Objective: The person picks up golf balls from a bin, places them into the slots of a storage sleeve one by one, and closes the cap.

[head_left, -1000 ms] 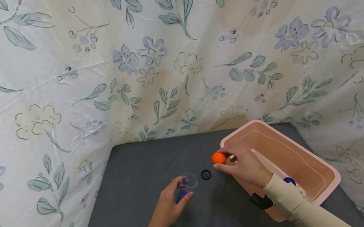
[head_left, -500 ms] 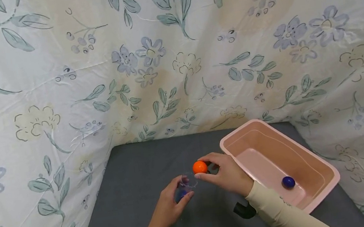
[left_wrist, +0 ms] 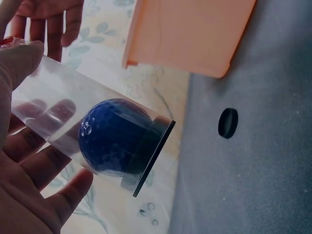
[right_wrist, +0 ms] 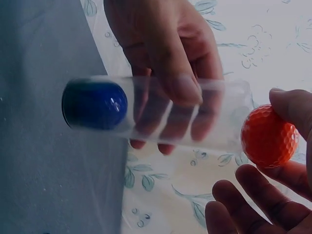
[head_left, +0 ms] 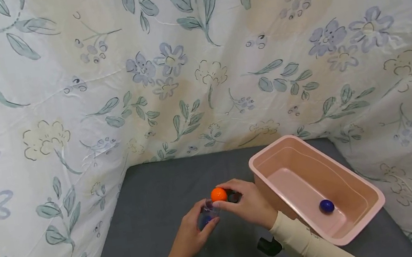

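A person's left hand (head_left: pixel 188 238) wraps its fingers round a clear plastic tube (right_wrist: pixel 161 114) with a dark blue dimpled golf ball (left_wrist: pixel 114 136) resting at its capped bottom end, while the right hand (head_left: pixel 248 204) pinches an orange dimpled golf ball (head_left: pixel 219 194) between thumb and fingertips right at the tube's open mouth. In the head view the tube is nearly invisible against the grey tabletop (head_left: pixel 152 195), showing only as a faint glint between the two hands; the wrist views show it plainly. A small black round cap (left_wrist: pixel 227 122) lies on the tabletop just beyond the right hand, half hidden behind its fingers in the head view. To the right of the right hand sits a pink rectangular plastic bin (head_left: pixel 370 207) holding a second dark blue ball (head_left: pixel 326 205); the left wrist view cuts off all but one of its corners. Both sleeves run out of frame at the bottom edge. A second ago the orange ball was held beside the bin's near rim, apart from the tube; since then the right hand has carried it leftward to the tube, and the left hand has kept its grip in place.
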`<state>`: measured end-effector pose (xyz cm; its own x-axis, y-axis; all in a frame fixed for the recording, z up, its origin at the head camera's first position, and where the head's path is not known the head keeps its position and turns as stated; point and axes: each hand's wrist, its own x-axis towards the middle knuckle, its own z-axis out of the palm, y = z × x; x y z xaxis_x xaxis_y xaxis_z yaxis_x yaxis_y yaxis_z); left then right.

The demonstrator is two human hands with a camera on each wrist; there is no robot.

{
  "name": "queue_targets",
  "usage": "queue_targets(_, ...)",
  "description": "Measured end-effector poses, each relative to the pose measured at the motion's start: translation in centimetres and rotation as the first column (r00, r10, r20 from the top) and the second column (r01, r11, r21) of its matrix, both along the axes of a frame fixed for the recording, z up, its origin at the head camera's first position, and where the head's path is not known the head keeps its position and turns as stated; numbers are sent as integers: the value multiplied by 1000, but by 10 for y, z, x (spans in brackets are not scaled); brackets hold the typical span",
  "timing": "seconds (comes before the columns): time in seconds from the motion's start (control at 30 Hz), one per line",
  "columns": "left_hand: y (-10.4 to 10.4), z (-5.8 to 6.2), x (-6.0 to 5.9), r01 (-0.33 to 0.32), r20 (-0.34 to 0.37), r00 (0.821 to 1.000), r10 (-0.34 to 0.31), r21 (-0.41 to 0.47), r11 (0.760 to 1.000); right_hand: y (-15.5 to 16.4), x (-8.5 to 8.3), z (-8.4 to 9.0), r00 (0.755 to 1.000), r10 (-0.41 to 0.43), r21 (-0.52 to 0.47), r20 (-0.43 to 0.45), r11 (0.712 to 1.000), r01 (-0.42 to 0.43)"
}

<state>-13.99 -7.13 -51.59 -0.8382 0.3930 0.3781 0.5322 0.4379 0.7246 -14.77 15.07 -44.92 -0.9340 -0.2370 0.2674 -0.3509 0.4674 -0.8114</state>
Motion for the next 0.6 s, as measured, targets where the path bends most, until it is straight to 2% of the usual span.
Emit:
queue_targets(0.23,0,-2,-3,17,-60,998,-18,-12,1000,-4,0,-8,999,50,-45,17,998,-49)
queue_targets(0.43,1,-1,-5,24,-71,997,-24,-2,1000,-7,-1,-12,997,80,-20,21,997,-79)
queue_targets(0.6,1,-1,-8,23,-82,996,-25,-23,999,-4,-6,-6,997,79,-1,26,997,-79)
